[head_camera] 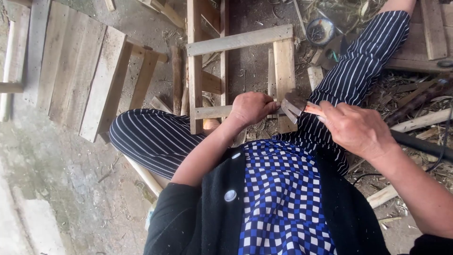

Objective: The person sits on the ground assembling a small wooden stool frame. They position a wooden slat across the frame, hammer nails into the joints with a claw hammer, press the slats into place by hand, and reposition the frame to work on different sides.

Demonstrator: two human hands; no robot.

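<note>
Hammer [296,105] in the right hand [356,128], its dark metal head sits at the centre of the frame, just beside the left hand [252,107] and over the end of a short wooden slat [212,112]. The right grip is closed around the pale handle close behind the head. The left grip is curled shut over the slat's end, fingers wrapped on the wood; whether a nail is pinched there cannot be told.

The slat belongs to a rough wooden frame [238,40] of pale boards that stands on the dirt floor [71,165] and runs from the centre up to the top edge. The person sits on the ground, legs in dark striped trousers [151,137] spread to either side of the frame, with a blue-and-white checked apron [283,198] filling the lower centre.

At upper left lies a panel of nailed planks [71,71]. At upper right a small round tin [321,30] sits among wood scraps and shavings, beside another board structure [424,42]. A black cable [420,144] crosses the right edge behind the right wrist, and loose offcuts [382,196] lie at lower right.
</note>
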